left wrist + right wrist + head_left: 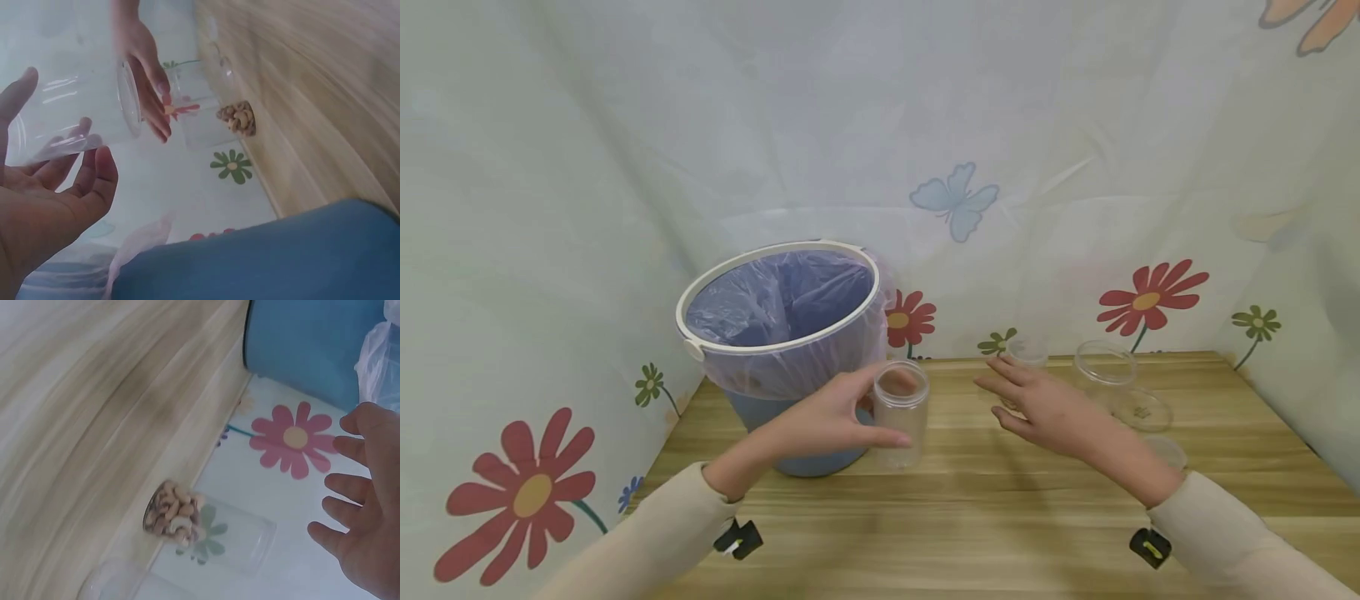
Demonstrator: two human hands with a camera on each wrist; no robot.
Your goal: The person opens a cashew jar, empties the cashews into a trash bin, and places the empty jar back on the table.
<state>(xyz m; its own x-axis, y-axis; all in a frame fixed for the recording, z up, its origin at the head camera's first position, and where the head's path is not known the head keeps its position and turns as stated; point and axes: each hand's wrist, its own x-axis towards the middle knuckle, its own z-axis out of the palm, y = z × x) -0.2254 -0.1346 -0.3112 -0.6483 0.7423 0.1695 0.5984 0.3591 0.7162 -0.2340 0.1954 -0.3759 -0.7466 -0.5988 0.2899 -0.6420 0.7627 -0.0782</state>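
My left hand [823, 417] grips a clear plastic jar [901, 421] round its side, thumb across the front. The jar is uncapped, looks empty and is held upright, close beside the bin. In the left wrist view my fingers curl behind the jar's clear wall [81, 109]. My right hand [1048, 408] hovers over the table with fingers spread and nothing in them. Just beyond it stands a second clear jar [244, 534], mostly hidden by the hand in the head view. Cashews [175, 512] fill the bottom of that jar.
A blue bin [752, 408] with a white rim and a clear liner bag [820, 367] stands at the back left. On the right are another clear jar [1105, 364] and clear round lids [1142, 410]. A flowered curtain [1037, 275] closes off the wooden table's [925, 533] back.
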